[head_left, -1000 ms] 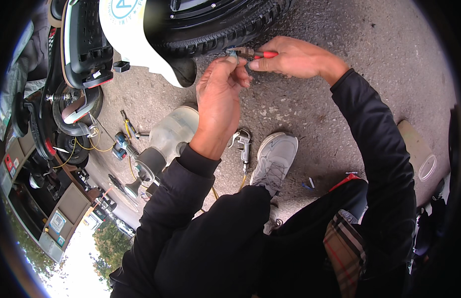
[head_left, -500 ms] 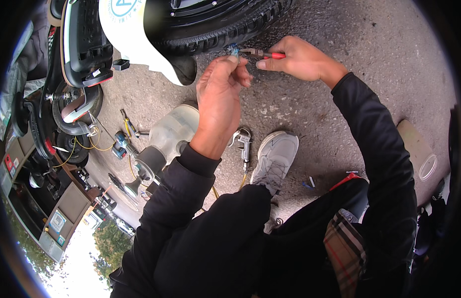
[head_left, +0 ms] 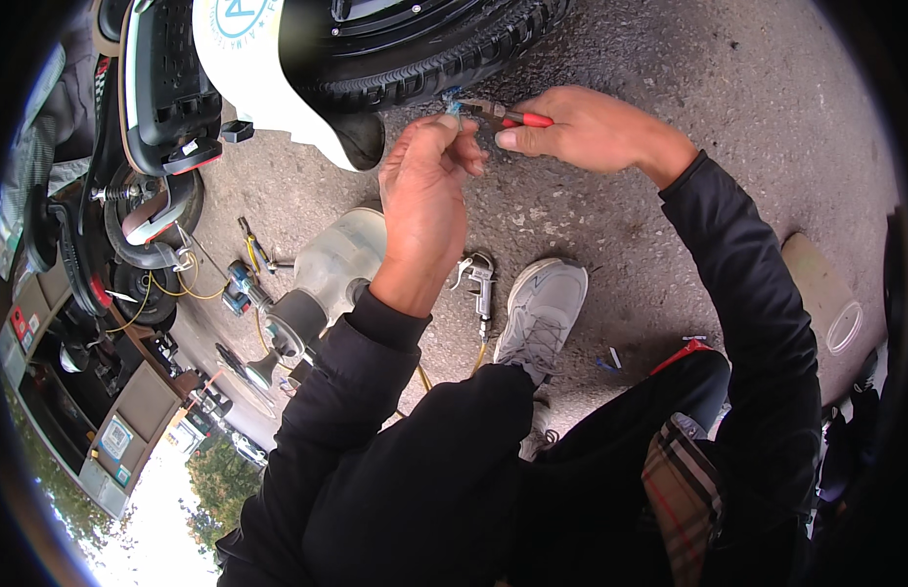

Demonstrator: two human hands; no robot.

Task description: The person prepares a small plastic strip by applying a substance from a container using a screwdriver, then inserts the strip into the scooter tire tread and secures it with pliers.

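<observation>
My right hand [head_left: 591,127] is closed round the red handles of a pair of pliers [head_left: 485,110], whose metal jaws point left. The jaws meet a small bluish, partly see-through piece [head_left: 453,100], too small to name. Between thumb and fingertips, my left hand [head_left: 426,191] pinches the near end of that piece. Just beyond both hands is the black treaded tyre [head_left: 444,68] of a vehicle with a white fender [head_left: 268,73].
An air blow gun [head_left: 479,279] with a yellow hose lies on the ground beside my shoe [head_left: 547,303]. Left of it are a translucent container [head_left: 351,249], a cordless drill [head_left: 243,286] and yellow-handled pliers [head_left: 248,238]. Another scooter's wheel [head_left: 185,201] stands farther left.
Both hands have shifted slightly left, keeping hold of the pliers and the bluish piece. The pliers have tilted, their handles now lower than the jaws.
</observation>
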